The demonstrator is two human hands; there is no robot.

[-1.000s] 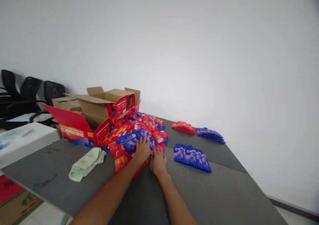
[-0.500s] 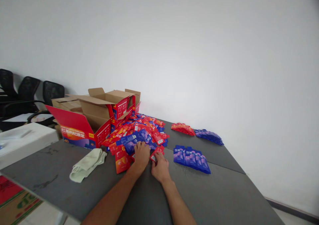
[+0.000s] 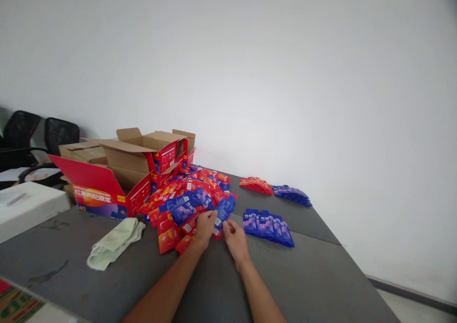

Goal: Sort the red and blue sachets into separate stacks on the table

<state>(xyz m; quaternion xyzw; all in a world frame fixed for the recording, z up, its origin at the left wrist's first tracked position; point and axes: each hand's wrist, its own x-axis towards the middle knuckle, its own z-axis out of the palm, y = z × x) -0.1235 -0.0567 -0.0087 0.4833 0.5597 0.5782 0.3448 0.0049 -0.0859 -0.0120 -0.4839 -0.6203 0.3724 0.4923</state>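
A blue pouch (image 3: 224, 210) with printed text and a barcode is pinched in my left hand (image 3: 204, 228), at the near right edge of a loose pile of red and blue pouches (image 3: 200, 185). My right hand (image 3: 236, 241) is just right of the pouch's lower end. Its fingers are half curled and apart, with nothing visible between them; whether a fingertip touches the pouch is unclear. Part of a red pouch (image 3: 217, 236) shows below the blue one. Close to my right hand lies an overlapping row of blue pouches (image 3: 267, 227).
Farther back are a fanned red stack (image 3: 256, 185) and a fanned blue stack (image 3: 292, 194). Open red cartons (image 3: 103, 194) stand left of the pile. A folded pale cloth (image 3: 116, 244) and a white box (image 3: 32, 208) are at the left of the grey table (image 3: 321, 275).
My left hand has come off the pile with a blue pouch, moving slightly right. My right hand has left the red pouch and drawn a little right and nearer. The view has shifted slightly right.
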